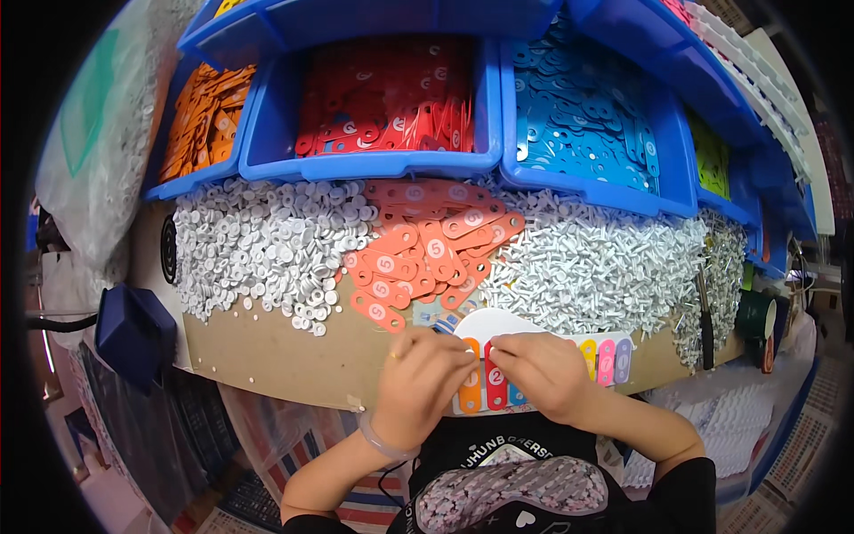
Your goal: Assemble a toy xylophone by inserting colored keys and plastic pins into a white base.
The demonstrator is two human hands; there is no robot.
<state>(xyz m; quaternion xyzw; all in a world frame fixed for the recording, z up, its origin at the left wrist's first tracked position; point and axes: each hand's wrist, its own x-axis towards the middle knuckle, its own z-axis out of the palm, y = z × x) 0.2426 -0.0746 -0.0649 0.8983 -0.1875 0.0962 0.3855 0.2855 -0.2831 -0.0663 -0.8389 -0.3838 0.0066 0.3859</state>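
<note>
At the table's near edge lies a white board with a rounded top [498, 322], bearing a row of coloured strips. My left hand [418, 378] is pinched over the top of the orange strip [471, 392]. My right hand [547, 374] pinches at the top end of the red strip [495, 384]. Whatever sits between the fingertips of either hand is too small to make out. A blue strip [516, 397] is partly covered by my right hand. Beyond that hand, yellow, pink [607, 360] and lilac strips show on the board.
Loose coral strips [436, 249] lie between a heap of white round caps [267, 249] and a heap of silvery rivet-like pins [596, 258]. Blue bins behind hold orange, red [391, 116] and blue strips [583, 116]. A black-handled tool [706, 325] lies at right, near a dark green cup [754, 316].
</note>
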